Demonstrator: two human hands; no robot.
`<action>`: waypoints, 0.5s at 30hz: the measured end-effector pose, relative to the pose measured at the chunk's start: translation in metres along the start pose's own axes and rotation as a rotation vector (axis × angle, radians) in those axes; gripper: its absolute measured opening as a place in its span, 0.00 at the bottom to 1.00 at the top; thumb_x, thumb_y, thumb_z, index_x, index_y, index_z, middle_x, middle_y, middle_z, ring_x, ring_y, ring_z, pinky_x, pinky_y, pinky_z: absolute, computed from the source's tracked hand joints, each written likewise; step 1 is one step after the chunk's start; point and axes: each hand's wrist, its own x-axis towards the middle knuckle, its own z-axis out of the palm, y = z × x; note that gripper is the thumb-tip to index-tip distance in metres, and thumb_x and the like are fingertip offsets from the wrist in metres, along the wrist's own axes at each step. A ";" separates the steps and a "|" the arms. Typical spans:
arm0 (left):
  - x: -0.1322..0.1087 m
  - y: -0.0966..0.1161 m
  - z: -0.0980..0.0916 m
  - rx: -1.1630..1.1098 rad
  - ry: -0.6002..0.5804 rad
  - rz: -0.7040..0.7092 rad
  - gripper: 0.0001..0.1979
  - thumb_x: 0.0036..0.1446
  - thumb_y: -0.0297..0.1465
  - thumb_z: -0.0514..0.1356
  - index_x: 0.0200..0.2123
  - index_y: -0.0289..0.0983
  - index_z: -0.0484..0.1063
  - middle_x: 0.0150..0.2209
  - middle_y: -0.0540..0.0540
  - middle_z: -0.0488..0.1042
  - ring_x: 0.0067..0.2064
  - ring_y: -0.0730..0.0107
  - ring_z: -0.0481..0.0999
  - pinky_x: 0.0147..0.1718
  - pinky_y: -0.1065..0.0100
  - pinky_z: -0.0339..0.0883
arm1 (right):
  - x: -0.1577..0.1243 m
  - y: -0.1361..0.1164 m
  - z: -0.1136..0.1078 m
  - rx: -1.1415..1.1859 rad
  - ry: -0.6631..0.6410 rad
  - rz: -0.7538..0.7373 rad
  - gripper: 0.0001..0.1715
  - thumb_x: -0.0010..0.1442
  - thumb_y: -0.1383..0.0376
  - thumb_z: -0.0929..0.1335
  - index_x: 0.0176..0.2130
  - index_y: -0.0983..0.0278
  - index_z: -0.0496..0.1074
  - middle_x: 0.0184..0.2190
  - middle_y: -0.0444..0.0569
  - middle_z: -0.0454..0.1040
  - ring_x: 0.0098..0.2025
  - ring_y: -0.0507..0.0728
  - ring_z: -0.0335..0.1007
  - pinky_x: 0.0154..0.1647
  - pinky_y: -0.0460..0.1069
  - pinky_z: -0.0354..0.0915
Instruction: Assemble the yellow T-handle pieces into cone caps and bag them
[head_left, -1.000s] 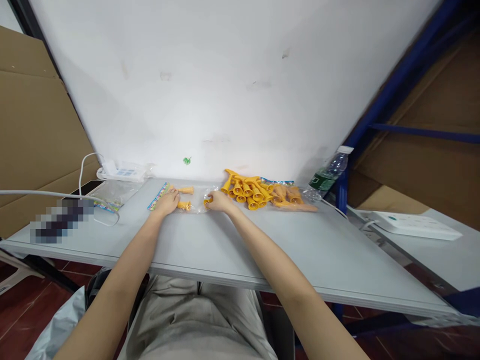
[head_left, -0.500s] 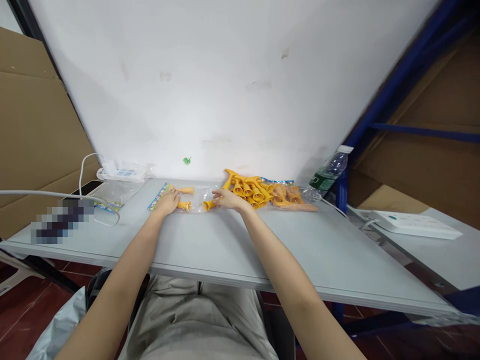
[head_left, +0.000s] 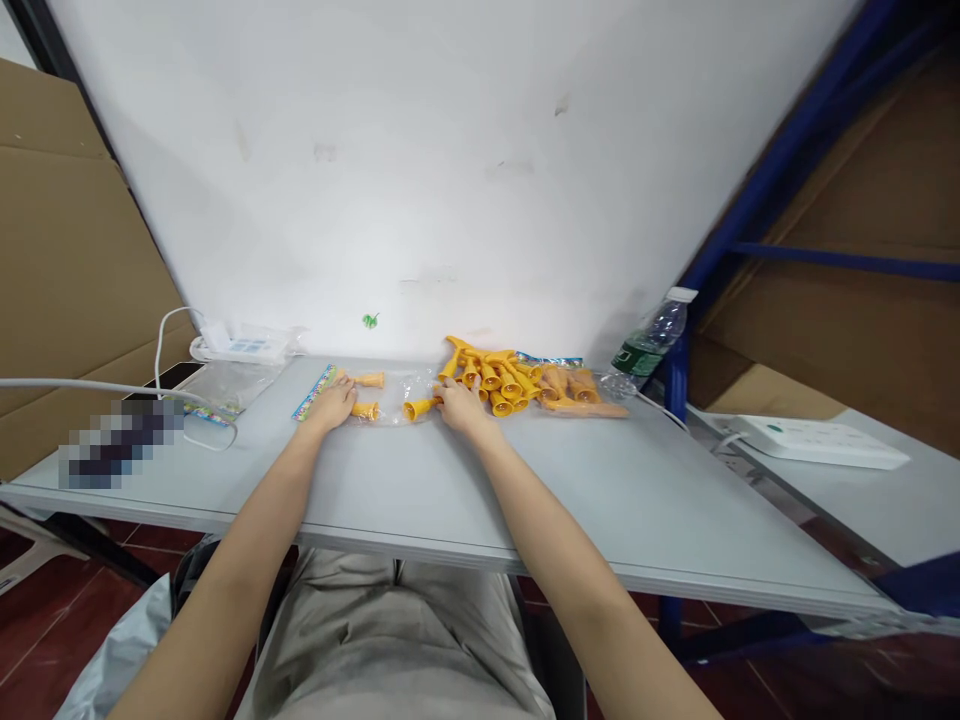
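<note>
A clear plastic bag point(head_left: 391, 411) with a colourful header lies flat near the back of the grey table point(head_left: 420, 490). My left hand point(head_left: 333, 402) rests on its header end, fingers spread, beside two orange horn-shaped pieces point(head_left: 365, 411) inside the bag. At the bag's other end, my right hand point(head_left: 461, 405) has its fingers round the narrow end of an orange horn piece point(head_left: 417, 409), whose flared end points left. Just beyond that hand is a pile of orange horn pieces point(head_left: 508, 382). A filled bag of them point(head_left: 581, 390) lies to the right.
A plastic bottle point(head_left: 654, 338) leans at the back right. White power strips point(head_left: 825, 442) lie on the right-hand surface and at the back left. Cables, another clear bag point(head_left: 238, 385) and a blurred dark object are on the left.
My right hand has moved slightly right, towards the pile, and its fingers have closed in round the horn's narrow end. My left hand stays on the bag. The view has shifted slightly.
</note>
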 end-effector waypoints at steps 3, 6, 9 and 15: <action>0.000 -0.001 0.000 -0.011 0.005 0.007 0.26 0.66 0.35 0.40 0.61 0.33 0.63 0.66 0.42 0.58 0.69 0.67 0.50 0.67 0.63 0.42 | -0.001 0.005 -0.003 0.030 0.038 -0.026 0.11 0.62 0.68 0.64 0.40 0.66 0.76 0.50 0.58 0.71 0.56 0.64 0.63 0.65 0.66 0.39; 0.001 -0.001 0.001 -0.024 0.013 0.019 0.26 0.66 0.34 0.41 0.61 0.34 0.64 0.66 0.43 0.59 0.69 0.66 0.51 0.67 0.62 0.43 | -0.003 0.010 -0.009 0.076 0.073 -0.021 0.09 0.61 0.67 0.65 0.35 0.66 0.75 0.44 0.56 0.74 0.52 0.62 0.65 0.65 0.64 0.43; 0.001 -0.001 0.001 -0.026 0.016 0.015 0.26 0.66 0.35 0.40 0.60 0.32 0.64 0.66 0.41 0.59 0.69 0.66 0.50 0.67 0.63 0.43 | -0.004 0.014 -0.016 0.104 0.135 0.000 0.09 0.60 0.68 0.64 0.35 0.67 0.74 0.41 0.54 0.75 0.48 0.60 0.67 0.62 0.61 0.48; -0.002 0.000 -0.001 -0.012 0.017 0.045 0.26 0.65 0.35 0.41 0.59 0.32 0.65 0.65 0.40 0.61 0.68 0.64 0.55 0.66 0.62 0.46 | -0.005 0.018 -0.028 0.115 0.266 0.020 0.11 0.61 0.64 0.65 0.38 0.65 0.76 0.44 0.57 0.75 0.51 0.65 0.64 0.64 0.65 0.42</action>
